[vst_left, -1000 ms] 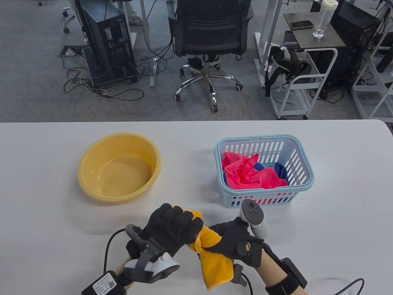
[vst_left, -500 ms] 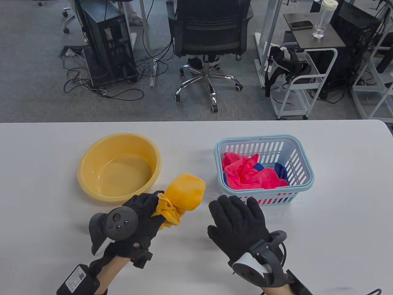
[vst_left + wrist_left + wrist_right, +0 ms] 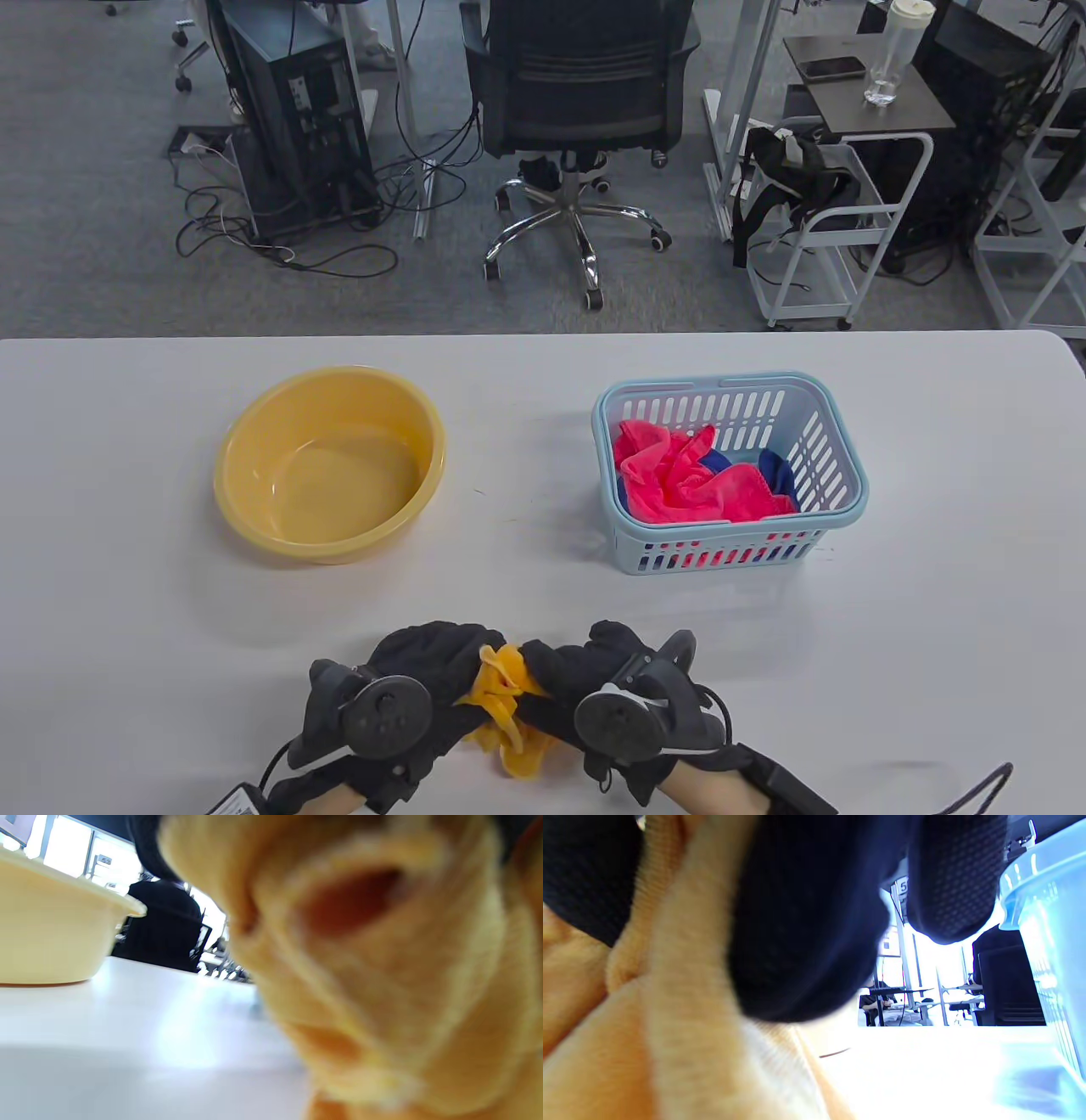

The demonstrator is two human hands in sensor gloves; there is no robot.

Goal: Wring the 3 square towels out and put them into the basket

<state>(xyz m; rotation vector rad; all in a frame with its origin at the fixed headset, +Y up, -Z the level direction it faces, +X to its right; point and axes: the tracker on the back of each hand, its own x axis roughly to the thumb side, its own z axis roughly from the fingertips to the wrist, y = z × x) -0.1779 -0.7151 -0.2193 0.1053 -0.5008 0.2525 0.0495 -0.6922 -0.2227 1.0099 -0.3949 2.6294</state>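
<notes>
Starting at the left, the yellow basin (image 3: pixel 329 463) stands on the table (image 3: pixel 933 611) and holds no towel. At the near edge, your left hand (image 3: pixel 424 679) is curled around one end of the yellow towel (image 3: pixel 502 705). Your right hand (image 3: pixel 585 671), just beside it, is curled around the other end. The towel is bunched into a short twisted rope between the two fists, low over the table.

Farther right, the blue basket (image 3: pixel 831 441) contains a pink towel (image 3: pixel 687 484) lying over a dark blue towel (image 3: pixel 776 471).

Step in hand: wringing the third towel. Judged from this layout, two towels are already placed. Next move: finish the twist, then carry the yellow towel forward and right, clear the basket rim and release it inside.
</notes>
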